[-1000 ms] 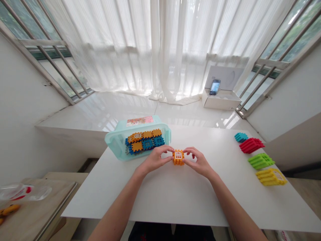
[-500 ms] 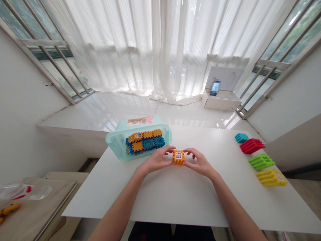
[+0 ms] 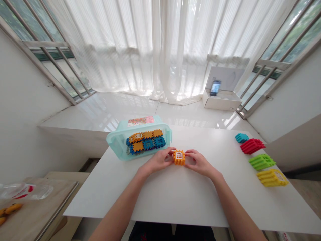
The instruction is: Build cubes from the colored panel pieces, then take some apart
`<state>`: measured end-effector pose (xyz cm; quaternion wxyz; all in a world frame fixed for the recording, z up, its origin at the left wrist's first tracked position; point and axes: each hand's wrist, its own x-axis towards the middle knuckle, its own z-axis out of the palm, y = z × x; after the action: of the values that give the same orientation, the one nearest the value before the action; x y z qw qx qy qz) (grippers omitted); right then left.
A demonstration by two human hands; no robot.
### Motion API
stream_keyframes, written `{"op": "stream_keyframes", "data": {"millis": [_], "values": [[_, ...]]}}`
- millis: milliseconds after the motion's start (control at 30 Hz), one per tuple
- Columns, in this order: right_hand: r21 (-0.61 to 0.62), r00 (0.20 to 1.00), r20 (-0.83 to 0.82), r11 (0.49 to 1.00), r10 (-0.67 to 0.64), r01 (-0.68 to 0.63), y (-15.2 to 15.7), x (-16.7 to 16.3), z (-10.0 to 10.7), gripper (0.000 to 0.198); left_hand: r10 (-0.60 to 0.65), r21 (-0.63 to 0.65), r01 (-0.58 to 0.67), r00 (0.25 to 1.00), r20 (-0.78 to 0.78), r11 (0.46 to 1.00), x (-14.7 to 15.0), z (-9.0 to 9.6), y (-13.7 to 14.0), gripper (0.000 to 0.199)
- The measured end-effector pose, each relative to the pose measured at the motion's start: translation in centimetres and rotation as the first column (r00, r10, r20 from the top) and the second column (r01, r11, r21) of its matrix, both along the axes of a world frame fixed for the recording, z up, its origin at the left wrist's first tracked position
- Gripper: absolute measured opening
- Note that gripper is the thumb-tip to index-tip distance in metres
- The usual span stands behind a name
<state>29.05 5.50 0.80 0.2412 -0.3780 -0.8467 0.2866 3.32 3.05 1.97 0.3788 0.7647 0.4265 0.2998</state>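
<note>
Between my two hands is a small stack of orange interlocking blocks (image 3: 179, 157), its top piece bearing a white lattice window. My left hand (image 3: 162, 159) grips the stack's left side with thumb and fingers. On its right side, the fingertips of my right hand (image 3: 198, 162) press against it. Just left of my hands, a pale teal plastic bin (image 3: 116, 147) holds orange and blue interlocking blocks (image 3: 148, 144), some with window pieces.
Along the white table's (image 3: 173, 197) right side stand stacks of blocks: teal (image 3: 241, 137), red (image 3: 252, 146), green (image 3: 262, 162) and yellow (image 3: 272, 177). An opened white box (image 3: 222, 102) with a phone sits on the ledge. A clear bottle (image 3: 27, 191) lies on a side table at left.
My right hand's fingers have closed in a little on the orange stack. The stack and the bin stay almost where they were.
</note>
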Motion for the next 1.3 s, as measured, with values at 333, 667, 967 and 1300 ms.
{"op": "stream_keyframes", "data": {"millis": [333, 667, 967, 1300], "values": [[0.039, 1.000, -0.011, 0.999, 0.014, -0.014, 0.1, -0.1, -0.4, 0.026, 0.019, 0.043, -0.019, 1.000, -0.001, 0.999, 0.4, -0.2, 0.0, 0.041], [0.051, 1.000, 0.006, 0.998, 0.027, -0.028, -0.1, -0.2, -0.1, 0.031, 0.024, 0.082, -0.019, 0.998, -0.053, 0.996, 0.5, 0.3, -0.1, 0.040], [0.052, 1.000, 0.008, 0.999, 0.013, -0.014, 0.0, -0.3, 0.0, 0.034, 0.004, 0.139, 0.010, 0.995, -0.101, 0.990, 0.4, 0.5, -0.1, 0.039], [0.054, 0.999, -0.016, 0.998, 0.029, -0.028, 0.1, -0.3, -0.1, 0.029, 0.012, 0.128, -0.001, 0.997, -0.082, 0.992, 1.0, 0.3, -0.2, 0.038]]}}
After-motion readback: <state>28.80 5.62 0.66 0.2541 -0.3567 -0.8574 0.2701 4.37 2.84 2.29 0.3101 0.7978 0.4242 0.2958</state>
